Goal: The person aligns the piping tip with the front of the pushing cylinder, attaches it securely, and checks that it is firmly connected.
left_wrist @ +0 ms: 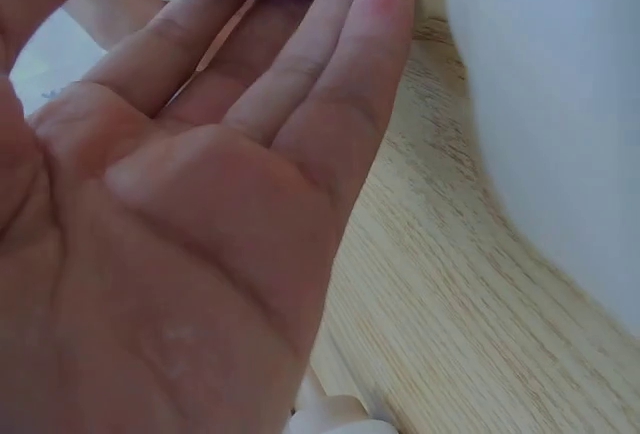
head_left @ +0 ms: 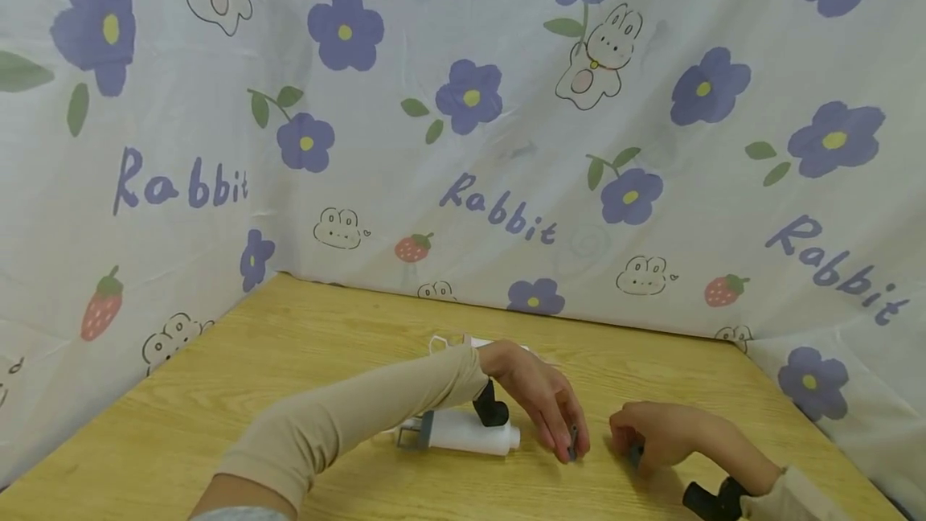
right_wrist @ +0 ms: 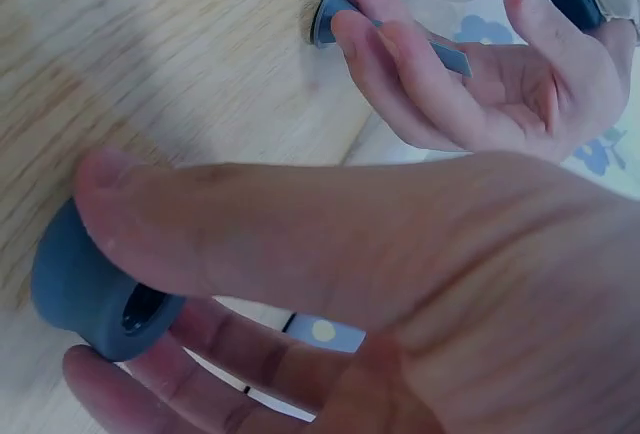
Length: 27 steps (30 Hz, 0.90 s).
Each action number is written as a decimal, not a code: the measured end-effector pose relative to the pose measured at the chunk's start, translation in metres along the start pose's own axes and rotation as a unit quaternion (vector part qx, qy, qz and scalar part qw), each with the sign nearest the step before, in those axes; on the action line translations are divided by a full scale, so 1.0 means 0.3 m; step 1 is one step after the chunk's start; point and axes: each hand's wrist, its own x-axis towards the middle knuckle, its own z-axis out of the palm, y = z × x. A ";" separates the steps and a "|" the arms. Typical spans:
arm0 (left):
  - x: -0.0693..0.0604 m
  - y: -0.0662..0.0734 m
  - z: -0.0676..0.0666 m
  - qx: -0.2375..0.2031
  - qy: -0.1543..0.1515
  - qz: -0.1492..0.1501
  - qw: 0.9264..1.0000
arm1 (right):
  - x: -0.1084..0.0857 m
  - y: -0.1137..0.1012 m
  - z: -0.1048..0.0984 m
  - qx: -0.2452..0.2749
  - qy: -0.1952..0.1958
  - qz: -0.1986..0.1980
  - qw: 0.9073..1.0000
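Observation:
My left hand holds a small grey piece among its fingers, with the thumb held away from it. This piece has a flat round end near the tabletop and a narrow stem, whose open tip shows in the left wrist view. To the right, my right hand grips a dark grey round cap-like part with a hole in its end, between thumb and fingers, low at the table. Under the left wrist lies a white cylinder with a grey collar and a frame-like grey end.
A white object with a loop lies behind the left forearm, partly hidden. The wooden table meets a printed cloth at its back and sides. Black wrist mounts sit on both wrists.

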 end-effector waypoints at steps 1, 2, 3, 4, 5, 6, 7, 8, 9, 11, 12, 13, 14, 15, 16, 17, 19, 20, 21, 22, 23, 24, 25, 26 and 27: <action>0.003 -0.001 0.002 -0.003 0.002 -0.002 1.000 | 0.001 0.002 0.001 0.003 0.000 -0.004 1.000; 0.006 -0.001 0.004 -0.004 0.005 -0.002 1.000 | 0.002 0.005 0.001 0.007 -0.001 -0.011 1.000; 0.007 -0.001 0.005 -0.006 0.009 -0.002 1.000 | 0.004 0.008 0.002 0.013 0.000 -0.016 1.000; 0.008 0.000 0.005 -0.011 0.014 0.000 1.000 | 0.006 0.011 0.001 0.012 0.002 -0.022 1.000; 0.007 0.001 0.004 -0.014 0.024 0.003 1.000 | 0.007 0.015 0.000 0.011 0.004 -0.031 0.999; 0.004 0.003 0.003 -0.017 0.035 0.005 0.999 | 0.009 0.018 -0.003 0.013 0.007 -0.040 0.999; 0.001 0.005 0.000 -0.017 0.045 0.009 0.999 | 0.010 0.021 -0.006 0.014 0.011 -0.048 0.999; -0.004 0.008 -0.004 -0.015 0.055 0.014 0.998 | 0.011 0.024 -0.010 0.015 0.015 -0.057 0.998; -0.011 0.011 -0.009 -0.013 0.065 0.018 0.998 | 0.014 0.027 -0.015 0.017 0.020 -0.066 0.997; -0.026 0.017 -0.018 -0.002 0.087 0.027 0.996 | 0.017 0.032 -0.027 0.031 0.029 -0.082 0.996; -0.034 0.020 -0.023 0.005 0.094 0.032 0.995 | 0.020 0.033 -0.033 0.040 0.032 -0.090 0.995; -0.043 0.022 -0.028 0.015 0.100 0.035 0.994 | 0.022 0.037 -0.039 0.044 0.039 -0.101 0.993; -0.051 0.024 -0.032 0.028 0.106 0.038 0.993 | 0.025 0.042 -0.046 0.049 0.044 -0.113 0.991; -0.059 0.026 -0.036 0.039 0.111 0.040 0.992 | 0.029 0.048 -0.051 0.055 0.049 -0.122 0.990; -0.066 0.027 -0.040 0.051 0.118 0.042 0.991 | 0.031 0.052 -0.057 0.062 0.054 -0.126 0.989; -0.072 0.027 -0.045 0.062 0.122 0.044 0.990 | 0.034 0.057 -0.063 0.069 0.058 -0.131 0.987; -0.083 0.027 -0.054 0.083 0.131 0.046 0.987 | 0.037 0.065 -0.074 0.084 0.071 -0.139 0.984; -0.089 0.028 -0.057 0.092 0.136 0.048 0.985 | 0.037 0.067 -0.080 0.094 0.078 -0.140 0.983; -0.095 0.030 -0.061 0.099 0.141 0.051 0.984 | 0.037 0.067 -0.086 0.105 0.087 -0.138 0.981; -0.100 0.032 -0.065 0.106 0.148 0.054 0.982 | 0.036 0.066 -0.093 0.113 0.097 -0.138 0.979; -0.106 0.034 -0.069 0.113 0.153 0.058 0.980 | 0.034 0.066 -0.100 0.118 0.109 -0.139 0.977; -0.112 0.038 -0.072 0.117 0.158 0.061 0.979 | 0.033 0.064 -0.106 0.125 0.122 -0.136 0.975; -0.119 0.043 -0.074 0.120 0.161 0.063 0.978 | 0.029 0.062 -0.110 0.132 0.134 -0.128 0.974; -0.126 0.049 -0.075 0.121 0.165 0.064 0.977 | 0.026 0.060 -0.114 0.138 0.147 -0.122 0.972; -0.135 0.056 -0.076 0.123 0.173 0.064 0.975 | 0.023 0.058 -0.118 0.147 0.160 -0.111 0.970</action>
